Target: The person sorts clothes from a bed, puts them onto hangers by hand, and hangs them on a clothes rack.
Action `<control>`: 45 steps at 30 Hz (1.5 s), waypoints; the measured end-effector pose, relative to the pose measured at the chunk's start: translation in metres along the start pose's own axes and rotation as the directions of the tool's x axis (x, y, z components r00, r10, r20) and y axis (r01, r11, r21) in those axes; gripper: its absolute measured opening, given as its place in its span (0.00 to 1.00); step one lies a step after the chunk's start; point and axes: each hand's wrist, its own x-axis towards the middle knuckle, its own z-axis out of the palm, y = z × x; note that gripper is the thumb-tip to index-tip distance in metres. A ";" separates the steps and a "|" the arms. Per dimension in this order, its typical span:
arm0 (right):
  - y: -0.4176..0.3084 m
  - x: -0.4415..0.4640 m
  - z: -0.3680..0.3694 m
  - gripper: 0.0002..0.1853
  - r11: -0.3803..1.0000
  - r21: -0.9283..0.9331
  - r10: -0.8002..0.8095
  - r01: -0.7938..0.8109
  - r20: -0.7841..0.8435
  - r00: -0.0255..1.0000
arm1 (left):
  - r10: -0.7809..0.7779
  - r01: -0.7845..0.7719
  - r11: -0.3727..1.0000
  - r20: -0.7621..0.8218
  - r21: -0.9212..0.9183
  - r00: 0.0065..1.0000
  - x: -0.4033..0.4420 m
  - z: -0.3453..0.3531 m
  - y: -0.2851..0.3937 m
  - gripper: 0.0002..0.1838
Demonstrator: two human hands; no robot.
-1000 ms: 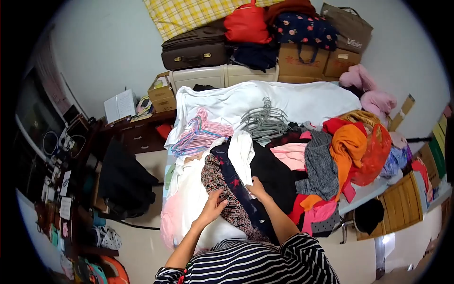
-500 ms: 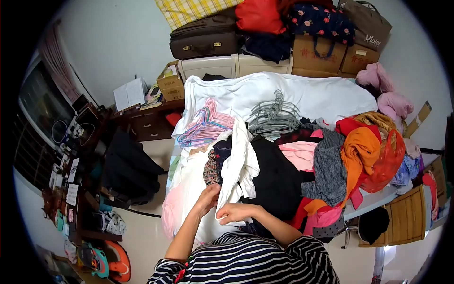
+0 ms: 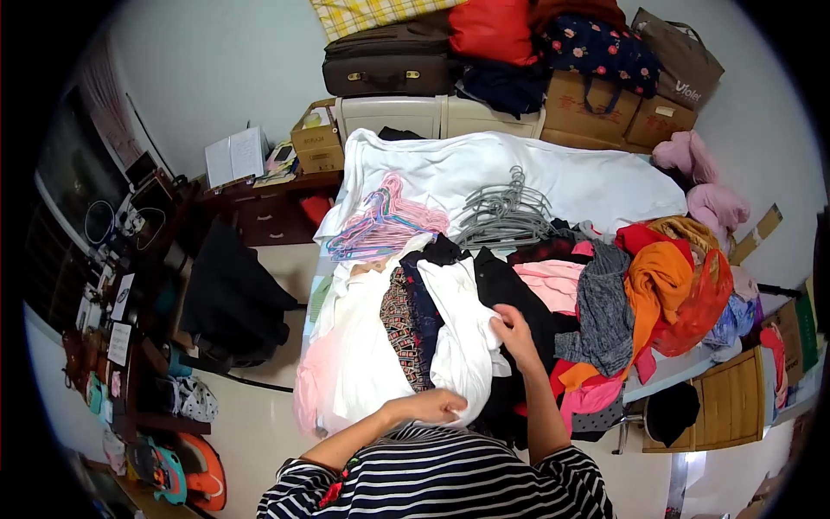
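A white long garment [image 3: 458, 324] lies in front of me on the bed, over dark and patterned clothes. My left hand [image 3: 439, 405] is closed on its near end, close to my body. Farther up, on the right edge, my right hand [image 3: 512, 331] pinches the same cloth between thumb and fingers. Left of it are a brown patterned garment [image 3: 400, 333], a dark navy one [image 3: 422, 316] and more white clothing [image 3: 359, 359]. Black clothing [image 3: 501, 290] lies to the right, partly under the white garment.
Pink and blue hangers [image 3: 389, 221] and grey hangers [image 3: 506, 212] lie in bunches at the far side, before a white blanket [image 3: 519, 160]. A mixed clothes heap with a grey top [image 3: 603, 303] and red bag [image 3: 696, 303] sits right. A draped chair [image 3: 233, 298] stands left.
The white garment now lies spread lower on the pile. My right hand has moved up and right along its edge; my left hand has come down and right to its near end.
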 end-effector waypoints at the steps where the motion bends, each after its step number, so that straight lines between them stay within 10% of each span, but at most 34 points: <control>1: 0.006 0.001 0.003 0.28 0.992 -0.120 0.036 -0.046 -0.084 0.996 | 0.066 -0.066 0.998 0.026 0.004 0.997 0.000 0.007 0.000 0.12; 4: 0.006 -0.011 0.015 0.38 0.973 -0.081 0.217 -0.216 0.012 0.976 | 0.131 -0.130 0.991 0.054 -0.013 0.990 -0.004 0.011 0.015 0.12; 8: 0.021 -0.024 0.050 0.23 0.979 0.051 0.187 -0.198 0.171 0.967 | 0.004 -0.003 1.000 0.031 -0.025 1.000 -0.016 0.014 0.001 0.10; 10: 0.003 -0.032 0.076 0.19 0.962 0.209 0.152 -0.178 0.134 0.979 | 0.047 -0.086 0.984 -0.240 -0.155 0.970 -0.026 0.011 -0.009 0.09; 12: -0.006 -0.035 0.101 0.21 0.982 0.125 0.100 -0.141 0.290 0.952 | -0.382 0.302 0.871 -0.148 -0.387 0.912 -0.037 -0.005 -0.046 0.21; 15: -0.082 -0.062 0.128 0.24 0.991 0.092 -0.135 0.101 0.541 0.830 | -0.799 0.017 0.366 -0.305 -0.930 0.519 -0.067 -0.032 -0.043 0.19; 17: -0.104 -0.070 0.137 0.24 0.979 0.044 -0.171 0.200 0.719 0.674 | -0.621 -0.470 0.145 -0.450 -0.871 0.642 -0.091 -0.047 -0.047 0.23; 21: -0.115 -0.078 0.140 0.25 0.941 -0.024 -0.168 0.337 0.832 0.529 | -0.551 -0.547 0.028 -0.469 -0.837 0.690 -0.105 -0.066 0.015 0.25; 23: -0.117 -0.078 0.136 0.26 0.956 -0.027 -0.125 0.291 0.863 0.490 | -0.594 -0.323 0.408 -0.517 -0.854 0.616 -0.103 -0.062 0.012 0.22; 27: -0.135 -0.074 0.126 0.24 0.968 -0.096 -0.002 0.230 0.921 0.390 | -0.550 -0.218 0.601 -0.596 -0.769 0.585 -0.098 -0.060 0.006 0.14; 30: -0.108 -0.071 0.127 0.21 0.985 0.143 -0.172 0.095 0.823 0.542 | -0.509 -0.440 0.612 -0.752 -0.658 0.418 -0.102 -0.074 0.003 0.10; 34: -0.080 -0.047 0.114 0.19 0.989 0.012 -0.133 0.145 0.475 0.870 | -0.287 -0.694 0.553 -0.888 -0.461 0.360 -0.122 -0.114 0.042 0.12; 40: -0.069 -0.036 0.089 0.28 0.994 -0.030 0.105 -0.102 0.420 0.901 | -0.065 -0.899 0.378 -0.975 -0.222 0.214 -0.138 -0.148 0.088 0.17; 45: -0.119 -0.031 0.107 0.33 0.898 0.429 -0.159 -0.096 0.520 0.839 | 0.065 -0.944 0.176 -0.953 -0.280 0.295 -0.113 -0.147 0.199 0.32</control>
